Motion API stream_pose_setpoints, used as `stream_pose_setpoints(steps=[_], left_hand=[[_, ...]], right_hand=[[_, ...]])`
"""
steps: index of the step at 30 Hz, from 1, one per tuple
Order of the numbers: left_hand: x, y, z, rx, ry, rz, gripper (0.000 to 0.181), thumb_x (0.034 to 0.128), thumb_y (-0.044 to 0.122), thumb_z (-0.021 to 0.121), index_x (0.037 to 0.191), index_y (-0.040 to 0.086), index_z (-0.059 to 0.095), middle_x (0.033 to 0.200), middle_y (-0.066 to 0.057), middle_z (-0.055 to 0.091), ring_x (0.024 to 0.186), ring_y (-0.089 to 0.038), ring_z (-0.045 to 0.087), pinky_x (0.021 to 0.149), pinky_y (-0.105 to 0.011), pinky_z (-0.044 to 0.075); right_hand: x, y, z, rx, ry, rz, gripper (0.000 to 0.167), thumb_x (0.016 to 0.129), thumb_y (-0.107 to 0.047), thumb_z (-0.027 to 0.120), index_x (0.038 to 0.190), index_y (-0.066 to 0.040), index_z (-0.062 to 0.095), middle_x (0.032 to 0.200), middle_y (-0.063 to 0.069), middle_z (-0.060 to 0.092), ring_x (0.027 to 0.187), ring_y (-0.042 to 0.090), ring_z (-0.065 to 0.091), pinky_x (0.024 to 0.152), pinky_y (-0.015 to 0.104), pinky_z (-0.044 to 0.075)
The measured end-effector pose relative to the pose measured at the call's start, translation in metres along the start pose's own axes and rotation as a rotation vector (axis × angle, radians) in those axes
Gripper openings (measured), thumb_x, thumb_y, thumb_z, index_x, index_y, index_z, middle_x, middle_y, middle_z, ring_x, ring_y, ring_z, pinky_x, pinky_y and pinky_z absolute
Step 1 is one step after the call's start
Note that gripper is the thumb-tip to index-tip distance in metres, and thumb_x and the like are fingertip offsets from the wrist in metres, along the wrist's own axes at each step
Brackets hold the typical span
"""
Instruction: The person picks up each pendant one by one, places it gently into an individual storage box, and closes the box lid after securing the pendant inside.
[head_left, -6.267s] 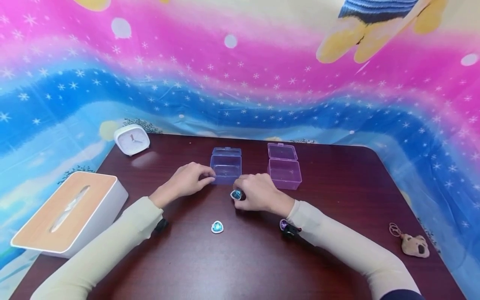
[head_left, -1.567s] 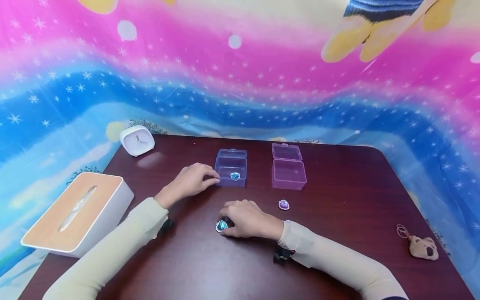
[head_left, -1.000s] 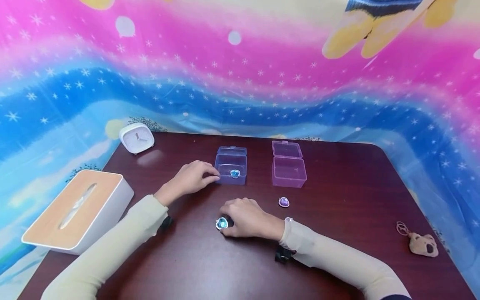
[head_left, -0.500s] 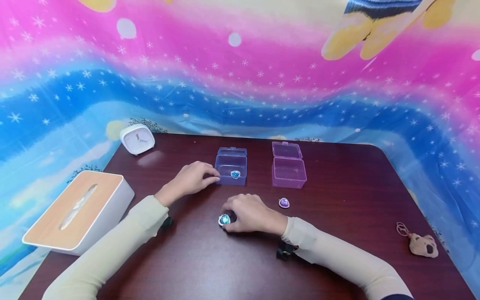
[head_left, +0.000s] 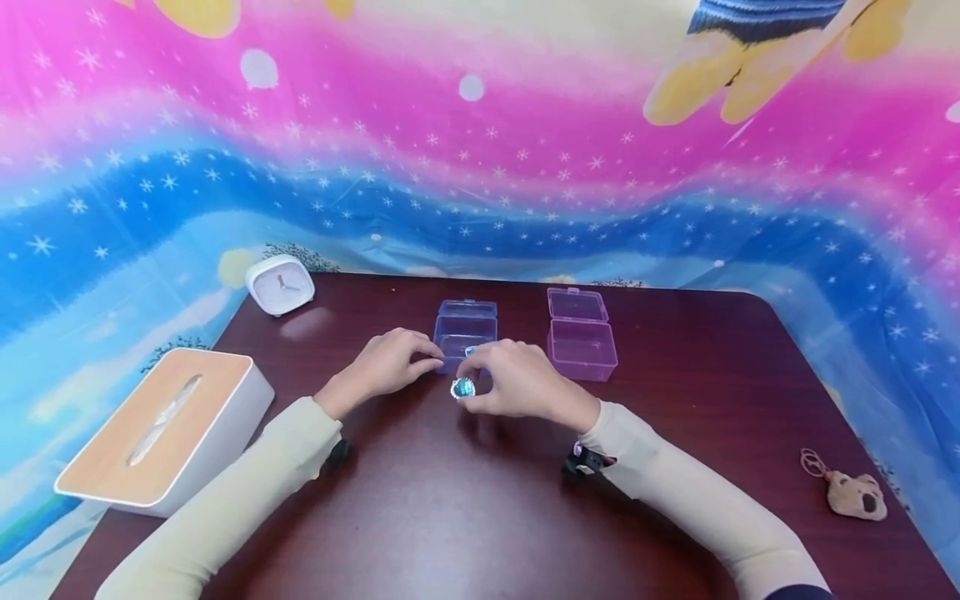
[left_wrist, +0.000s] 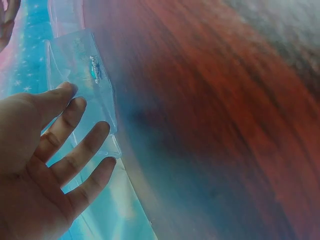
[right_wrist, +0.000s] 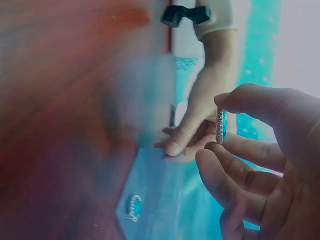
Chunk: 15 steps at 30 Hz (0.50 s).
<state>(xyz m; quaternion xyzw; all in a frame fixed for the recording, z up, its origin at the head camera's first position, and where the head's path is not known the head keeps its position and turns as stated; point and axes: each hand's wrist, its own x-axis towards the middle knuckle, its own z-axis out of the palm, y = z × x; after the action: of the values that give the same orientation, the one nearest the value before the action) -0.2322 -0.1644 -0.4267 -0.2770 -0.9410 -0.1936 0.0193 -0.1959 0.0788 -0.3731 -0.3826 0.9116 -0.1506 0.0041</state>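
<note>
A clear blue box (head_left: 465, 327) stands with its lid up. Inside it lies one blue gem (right_wrist: 134, 207) edged with small white beads, partly covered by a hand in the head view. My left hand (head_left: 386, 362) rests its fingertips at the box's left front corner; its fingers are spread in the left wrist view. Just in front of the box, my right hand (head_left: 517, 379) pinches a second blue gem (head_left: 463, 388) between thumb and fingers, raised off the table. Beside my right wrist, a bit of a purple gem (head_left: 578, 448) shows.
A clear pink-purple box (head_left: 583, 350) with its lid up stands right of the blue one. A white clock (head_left: 281, 285) and a wood-topped tissue box (head_left: 161, 429) stand at the left. A plush animal keychain (head_left: 855, 497) lies near the right edge.
The first blue gem has gone into the blue box. My right hand has lifted the second from the table and moved it forward toward that box. My left hand stays at the corner.
</note>
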Motion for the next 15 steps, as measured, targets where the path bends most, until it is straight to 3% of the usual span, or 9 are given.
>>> stream_pose_setpoints(steps=[15], left_hand=[[0.002,0.001,-0.003,-0.001,-0.030,-0.010,0.016,0.0963,0.029,0.073,0.108,0.023,0.082,0.105,0.004,0.079,0.099,-0.016,0.073,0.083,-0.044,0.059]], right_hand=[[0.023,0.023,-0.017,0.023,0.004,0.079,0.031,0.084,-0.042,0.081,0.107,-0.022,0.080,0.094,-0.007,0.077,0.075,0.011,0.059,0.055,0.026,0.045]])
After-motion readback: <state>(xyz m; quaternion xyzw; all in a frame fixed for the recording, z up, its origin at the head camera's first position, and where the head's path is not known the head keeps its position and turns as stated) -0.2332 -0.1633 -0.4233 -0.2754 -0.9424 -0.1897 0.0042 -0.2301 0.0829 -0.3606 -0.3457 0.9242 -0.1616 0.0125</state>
